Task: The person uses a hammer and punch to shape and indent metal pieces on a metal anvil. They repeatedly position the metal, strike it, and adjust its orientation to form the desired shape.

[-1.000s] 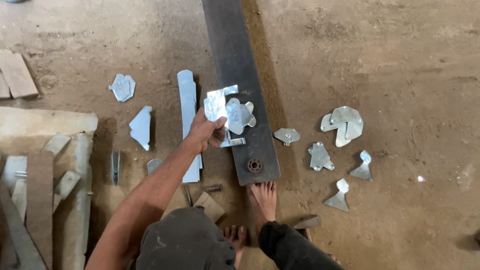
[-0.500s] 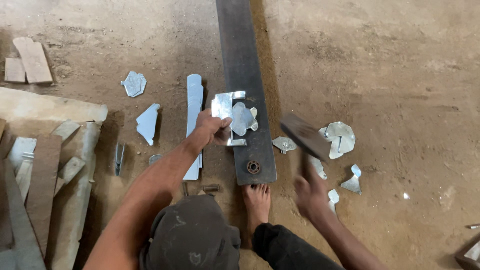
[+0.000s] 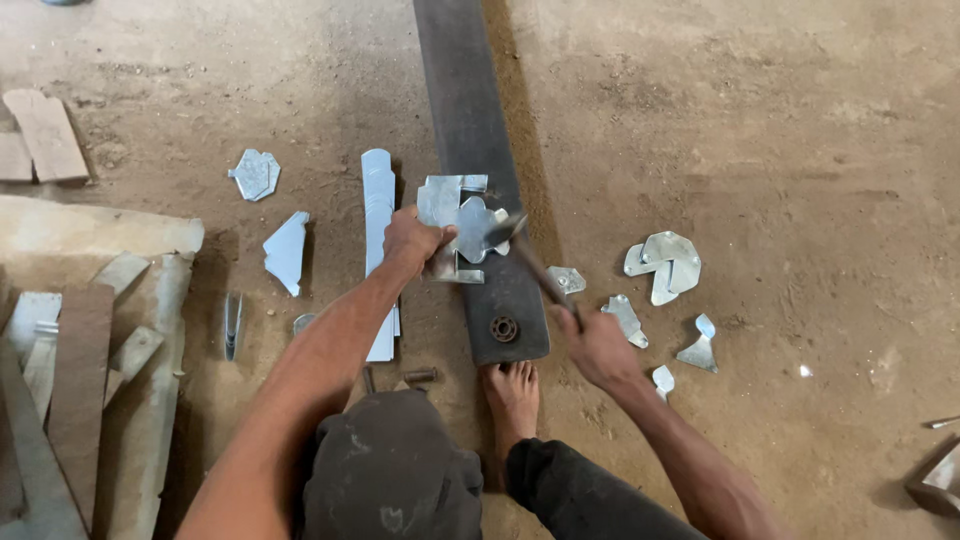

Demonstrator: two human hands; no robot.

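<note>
**Sheet-metal piece held on steel bar**

Wooden planks [image 3: 60,400] and cut metal offcuts [image 3: 285,250] lie on the dirt floor [image 3: 780,130]. The left hand [image 3: 410,240], fingers clenched, pins the shiny sheet piece [image 3: 455,225] flat on the dark steel bar [image 3: 470,110], a hard backing. The right hand [image 3: 598,345] grips what is probably a hammer [image 3: 525,255], head touching the piece.

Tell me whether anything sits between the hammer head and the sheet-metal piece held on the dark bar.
Nothing visible: the hammer in the right hand meets the sheet-metal piece, which the left hand holds on the dark bar.
</note>
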